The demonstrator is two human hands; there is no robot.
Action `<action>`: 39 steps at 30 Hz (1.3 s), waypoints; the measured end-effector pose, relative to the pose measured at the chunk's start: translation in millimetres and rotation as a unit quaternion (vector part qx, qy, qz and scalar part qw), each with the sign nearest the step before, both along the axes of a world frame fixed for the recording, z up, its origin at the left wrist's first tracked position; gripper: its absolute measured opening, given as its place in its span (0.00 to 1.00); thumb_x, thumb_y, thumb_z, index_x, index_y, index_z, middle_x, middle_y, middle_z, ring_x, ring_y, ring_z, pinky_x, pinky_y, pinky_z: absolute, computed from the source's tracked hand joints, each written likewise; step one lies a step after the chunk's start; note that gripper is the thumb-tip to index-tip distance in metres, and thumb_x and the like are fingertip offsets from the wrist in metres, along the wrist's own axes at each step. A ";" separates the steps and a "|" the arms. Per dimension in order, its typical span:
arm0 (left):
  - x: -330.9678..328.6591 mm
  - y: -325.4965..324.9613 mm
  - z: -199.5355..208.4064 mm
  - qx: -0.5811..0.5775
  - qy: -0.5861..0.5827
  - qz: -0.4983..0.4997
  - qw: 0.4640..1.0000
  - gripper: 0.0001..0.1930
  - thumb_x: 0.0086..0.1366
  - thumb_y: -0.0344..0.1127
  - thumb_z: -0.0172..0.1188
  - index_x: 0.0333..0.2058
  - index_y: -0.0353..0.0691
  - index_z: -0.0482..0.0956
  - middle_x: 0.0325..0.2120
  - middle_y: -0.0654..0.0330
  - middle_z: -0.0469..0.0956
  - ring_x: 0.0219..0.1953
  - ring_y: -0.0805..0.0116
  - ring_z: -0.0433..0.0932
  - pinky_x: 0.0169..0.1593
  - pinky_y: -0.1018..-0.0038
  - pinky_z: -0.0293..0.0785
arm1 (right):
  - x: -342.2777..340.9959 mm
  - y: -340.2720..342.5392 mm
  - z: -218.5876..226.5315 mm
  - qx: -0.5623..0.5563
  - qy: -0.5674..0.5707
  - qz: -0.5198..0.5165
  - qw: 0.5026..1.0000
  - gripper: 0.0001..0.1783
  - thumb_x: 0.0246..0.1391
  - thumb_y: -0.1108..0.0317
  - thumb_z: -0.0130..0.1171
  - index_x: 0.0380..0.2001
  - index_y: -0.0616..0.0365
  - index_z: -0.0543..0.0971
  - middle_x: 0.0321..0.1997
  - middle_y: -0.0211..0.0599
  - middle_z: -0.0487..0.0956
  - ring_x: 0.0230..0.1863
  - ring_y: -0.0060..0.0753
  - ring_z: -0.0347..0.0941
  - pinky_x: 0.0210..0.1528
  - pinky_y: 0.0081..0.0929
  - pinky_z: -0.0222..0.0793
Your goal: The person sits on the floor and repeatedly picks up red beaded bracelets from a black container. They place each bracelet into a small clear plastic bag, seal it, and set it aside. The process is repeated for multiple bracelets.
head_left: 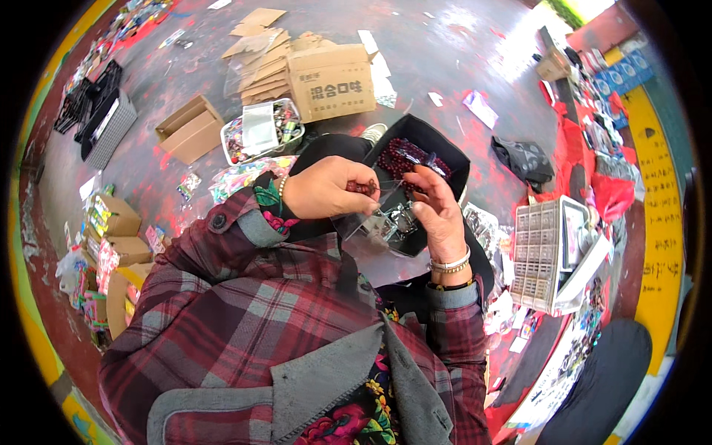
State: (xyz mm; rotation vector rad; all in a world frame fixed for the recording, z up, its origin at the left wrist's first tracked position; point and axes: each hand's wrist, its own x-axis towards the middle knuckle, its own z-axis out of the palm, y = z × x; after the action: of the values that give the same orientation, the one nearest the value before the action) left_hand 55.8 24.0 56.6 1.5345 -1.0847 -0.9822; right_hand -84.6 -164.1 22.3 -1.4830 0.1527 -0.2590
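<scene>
My left hand (pixel 326 187) is closed around a string of dark red beads (pixel 361 188), part of which shows between the fingers. A clear plastic bag (pixel 365 228) hangs below and between my hands. The thumb and fingers of my right hand (pixel 437 211) pinch at the bag's edge on its right side. Under both hands, a black box (pixel 458 159) rests at my lap. More dark red bead strings (pixel 404 152) lie in its far part, and small shiny clear packets (pixel 400 220) in its near part.
Ahead are a white basket of small packets (pixel 236 141), an open cardboard box (pixel 189 130) and a closed carton (pixel 331 81) beside flattened cardboard. A white plastic crate (pixel 538 252) lies at the right, near a black bag (pixel 525 161). A grey basket (pixel 111 127) stands far left.
</scene>
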 end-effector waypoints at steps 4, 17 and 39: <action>-7.8 -21.9 9.3 0.008 -0.086 -0.056 0.995 0.07 0.56 0.31 0.59 0.31 0.34 0.75 0.22 0.68 0.74 0.25 0.83 0.69 0.30 0.83 0.65 | -10.5 5.3 10.1 0.036 0.044 -0.021 0.998 0.06 0.46 0.77 0.60 0.31 0.62 0.77 0.35 0.30 0.76 0.38 0.19 0.70 0.42 0.17 0.64; -29.1 -21.8 -30.5 -0.009 0.412 0.109 0.904 0.07 0.56 0.26 0.58 0.34 0.35 0.72 0.30 0.58 0.77 0.29 0.76 0.75 0.22 0.87 0.62 | -26.3 -0.2 -10.3 0.177 -0.098 -0.241 0.949 0.02 0.53 0.76 0.53 0.29 0.58 0.71 0.25 0.30 0.74 0.24 0.20 0.69 0.30 0.18 0.66; -41.3 -28.7 -9.1 -0.065 0.319 0.223 0.919 0.07 0.60 0.30 0.55 0.35 0.36 0.69 0.32 0.52 0.78 0.16 0.80 0.67 0.18 0.86 0.61 | -33.5 12.0 -4.4 0.163 0.029 -0.184 0.969 0.07 0.52 0.72 0.56 0.34 0.64 0.78 0.29 0.39 0.80 0.29 0.24 0.77 0.26 0.14 0.64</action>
State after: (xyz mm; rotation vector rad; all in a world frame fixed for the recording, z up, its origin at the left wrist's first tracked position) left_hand 14.5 -4.7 47.6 1.1467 -0.3074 -0.9605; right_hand -118.2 -152.1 17.9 -1.1270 0.4972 -0.4661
